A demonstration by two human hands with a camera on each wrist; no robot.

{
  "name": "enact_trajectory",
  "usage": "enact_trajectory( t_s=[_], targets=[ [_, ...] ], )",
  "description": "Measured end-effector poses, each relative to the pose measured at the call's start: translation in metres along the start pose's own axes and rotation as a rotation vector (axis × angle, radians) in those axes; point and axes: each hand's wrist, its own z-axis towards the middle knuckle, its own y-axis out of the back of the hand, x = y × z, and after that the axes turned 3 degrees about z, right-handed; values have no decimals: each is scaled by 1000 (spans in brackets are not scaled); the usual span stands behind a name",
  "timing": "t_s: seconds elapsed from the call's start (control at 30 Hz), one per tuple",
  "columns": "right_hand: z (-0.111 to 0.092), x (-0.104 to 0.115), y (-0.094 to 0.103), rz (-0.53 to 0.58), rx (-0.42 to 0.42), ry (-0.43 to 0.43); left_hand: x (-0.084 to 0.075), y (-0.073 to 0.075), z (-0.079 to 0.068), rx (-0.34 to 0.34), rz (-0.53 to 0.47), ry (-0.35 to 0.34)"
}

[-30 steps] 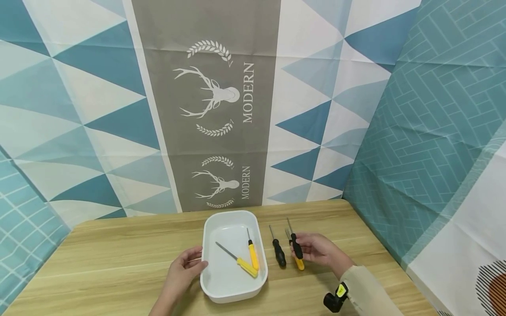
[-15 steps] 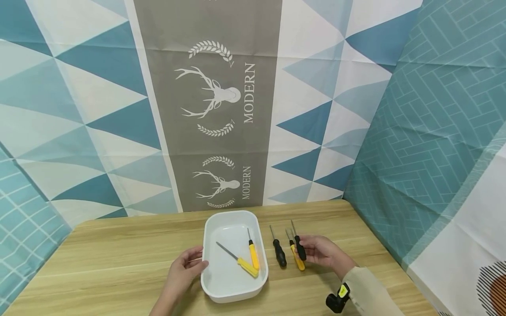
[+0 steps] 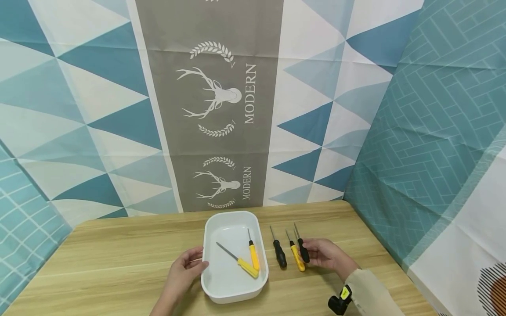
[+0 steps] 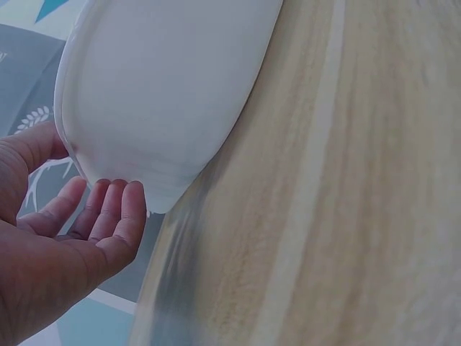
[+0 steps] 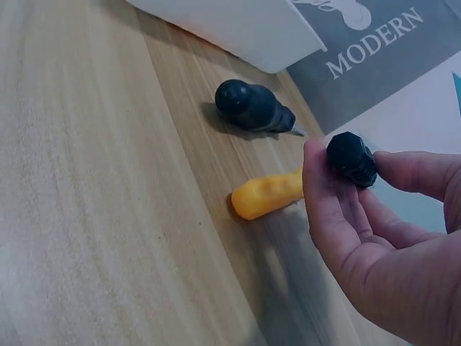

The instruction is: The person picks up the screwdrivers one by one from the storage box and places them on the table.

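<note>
Wood-grain tabletop [image 3: 130, 254], left fingers [image 4: 132, 209] gripping round-cornered white tray [image 3: 223, 278], right fingers [image 5: 322, 198] pinching faceted black screwdriver [image 5: 351, 160]

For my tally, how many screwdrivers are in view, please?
5: two yellow in the tray, one black and one yellow on the table, another black in the right hand.

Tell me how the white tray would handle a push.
The tray likely slides rather than tips, sitting low and broad on the table. It seems stiff, its sides showing no bend. The screwdrivers inside may shift, lying loose.
</note>
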Motion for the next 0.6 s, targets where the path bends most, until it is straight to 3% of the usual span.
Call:
enact_trajectory(
  t_s=[0.6],
  targets=[
    [4, -9, 11, -6, -67, -44, 1, -1, 0, -7, -1, -7]
  ],
)
